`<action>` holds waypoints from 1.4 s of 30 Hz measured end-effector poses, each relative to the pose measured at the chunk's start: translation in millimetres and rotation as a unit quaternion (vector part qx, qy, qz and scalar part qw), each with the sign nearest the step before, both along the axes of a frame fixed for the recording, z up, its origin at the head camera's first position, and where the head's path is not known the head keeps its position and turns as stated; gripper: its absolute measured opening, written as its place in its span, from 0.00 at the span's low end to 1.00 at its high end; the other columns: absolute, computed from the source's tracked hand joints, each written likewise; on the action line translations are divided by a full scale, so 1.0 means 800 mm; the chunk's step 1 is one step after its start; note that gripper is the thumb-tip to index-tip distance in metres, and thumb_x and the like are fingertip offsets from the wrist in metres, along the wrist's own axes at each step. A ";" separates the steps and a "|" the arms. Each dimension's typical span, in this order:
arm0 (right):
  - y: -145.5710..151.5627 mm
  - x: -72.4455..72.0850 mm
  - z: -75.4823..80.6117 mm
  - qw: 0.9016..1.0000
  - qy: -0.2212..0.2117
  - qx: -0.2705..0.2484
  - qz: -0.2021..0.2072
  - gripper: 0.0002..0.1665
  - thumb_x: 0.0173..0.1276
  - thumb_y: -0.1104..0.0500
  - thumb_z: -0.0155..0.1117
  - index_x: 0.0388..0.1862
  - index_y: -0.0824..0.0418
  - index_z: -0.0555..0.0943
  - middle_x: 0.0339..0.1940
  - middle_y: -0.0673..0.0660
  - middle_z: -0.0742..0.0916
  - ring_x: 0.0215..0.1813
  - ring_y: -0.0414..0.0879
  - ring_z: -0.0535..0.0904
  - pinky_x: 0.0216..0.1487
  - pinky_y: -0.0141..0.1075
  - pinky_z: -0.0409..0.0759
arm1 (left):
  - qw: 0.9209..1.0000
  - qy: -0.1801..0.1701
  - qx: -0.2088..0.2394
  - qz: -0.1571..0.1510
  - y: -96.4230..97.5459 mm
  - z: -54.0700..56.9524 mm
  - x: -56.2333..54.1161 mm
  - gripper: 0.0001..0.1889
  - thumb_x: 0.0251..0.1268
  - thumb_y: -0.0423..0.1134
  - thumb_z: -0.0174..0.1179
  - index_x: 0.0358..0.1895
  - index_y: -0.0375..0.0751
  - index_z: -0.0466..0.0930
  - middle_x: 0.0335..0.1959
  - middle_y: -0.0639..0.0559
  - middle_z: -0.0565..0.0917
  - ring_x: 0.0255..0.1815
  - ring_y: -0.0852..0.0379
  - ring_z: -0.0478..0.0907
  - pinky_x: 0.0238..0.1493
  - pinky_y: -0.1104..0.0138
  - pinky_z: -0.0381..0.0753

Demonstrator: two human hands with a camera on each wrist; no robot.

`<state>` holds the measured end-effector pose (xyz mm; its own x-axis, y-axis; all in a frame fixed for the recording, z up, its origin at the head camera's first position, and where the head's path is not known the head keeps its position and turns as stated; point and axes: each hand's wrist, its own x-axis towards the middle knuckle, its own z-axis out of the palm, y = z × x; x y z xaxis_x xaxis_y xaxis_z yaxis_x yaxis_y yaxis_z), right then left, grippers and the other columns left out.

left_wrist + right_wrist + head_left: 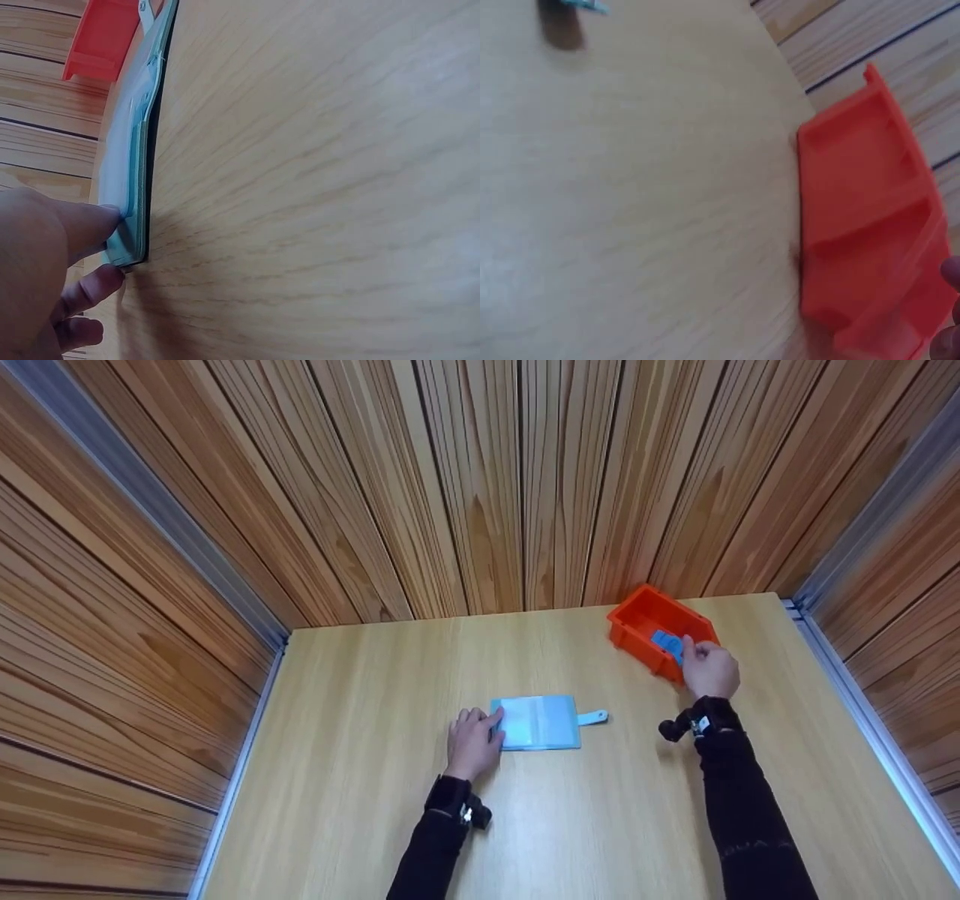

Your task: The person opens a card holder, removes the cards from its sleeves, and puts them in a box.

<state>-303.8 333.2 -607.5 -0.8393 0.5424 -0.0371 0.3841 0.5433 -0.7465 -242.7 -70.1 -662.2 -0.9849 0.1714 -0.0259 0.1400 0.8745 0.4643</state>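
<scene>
A light blue card holder [551, 724] lies spread on the table, its snap strap [594, 718] pointing right. My left hand [475, 742] pinches its left edge. In the left wrist view, a fingertip rests on the holder's cover [124, 161] near the corner, with other fingers beside the edge. At the back right, my right hand [711, 667] reaches over the near rim of an orange bin [649, 611], fingers curled on a small blue item [667, 643]. What kind of item it is, I cannot tell. Only fingertips [946, 341] of this hand show in the right wrist view.
The wooden table [360, 720] meets a plank wall [480, 510] at its back edge, right behind the bin. Metal rails [874, 735] run along both sides. Wrist cameras [675, 729] stick out from the black sleeves.
</scene>
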 end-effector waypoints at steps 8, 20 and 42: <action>-0.057 0.002 0.004 0.983 0.102 0.028 0.147 0.22 0.79 0.46 0.60 0.52 0.63 0.86 0.39 0.64 0.87 0.41 0.57 0.79 0.43 0.42 0.72 | 1.000 0.007 0.005 -0.002 -0.004 0.002 0.003 0.25 0.74 0.46 0.63 0.72 0.51 0.77 0.46 0.50 0.81 0.44 0.53 0.68 0.47 0.60 0.64; -0.158 0.033 -0.040 0.906 -0.095 0.050 0.409 0.39 0.67 0.43 0.74 0.74 0.50 0.76 0.31 0.51 0.78 0.34 0.47 0.76 0.38 0.40 0.70 | 1.000 -0.015 0.008 0.005 -0.003 -0.001 0.001 0.26 0.76 0.48 0.61 0.74 0.54 0.74 0.48 0.52 0.80 0.45 0.55 0.67 0.47 0.62 0.63; -0.158 0.045 -0.072 0.898 -0.027 0.110 0.424 0.40 0.55 0.41 0.82 0.67 0.49 0.81 0.26 0.48 0.74 0.32 0.43 0.67 0.35 0.35 0.61 | 1.000 0.010 0.019 -0.001 -0.003 -0.005 0.001 0.26 0.74 0.48 0.63 0.72 0.53 0.76 0.46 0.55 0.80 0.42 0.56 0.65 0.45 0.63 0.62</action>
